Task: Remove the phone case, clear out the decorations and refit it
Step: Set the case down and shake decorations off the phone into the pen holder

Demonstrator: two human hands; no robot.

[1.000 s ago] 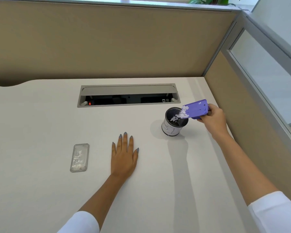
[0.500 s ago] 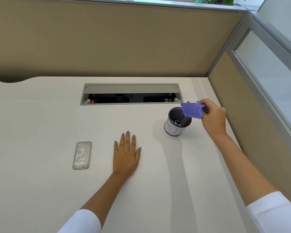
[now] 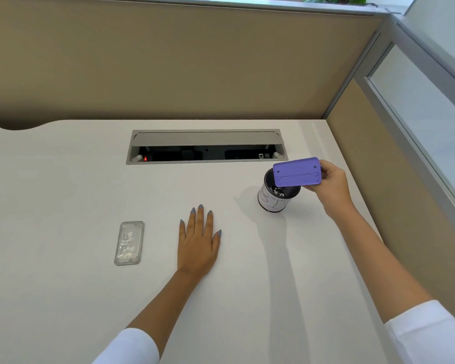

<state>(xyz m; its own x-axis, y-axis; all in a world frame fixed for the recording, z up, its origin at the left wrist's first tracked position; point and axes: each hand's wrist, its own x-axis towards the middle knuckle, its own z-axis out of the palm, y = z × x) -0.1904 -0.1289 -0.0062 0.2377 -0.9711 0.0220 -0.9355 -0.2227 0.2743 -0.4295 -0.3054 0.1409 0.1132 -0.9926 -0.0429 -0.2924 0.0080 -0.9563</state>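
Right hand: you grip the purple case by its short end, long axis pointing leftward over the cup.
Left hand: flat, fingers spread, nearer the phone just left.

Bright even daylight, soft shadows left of arms, sharp focus, wide-angle edge bending

Left hand flat, palm down, fingers straight and slightly spread, forearm angled in from lower left, white sleeve at elbow, right hand raised, fingers pinched closed, arm extended forward from lower right
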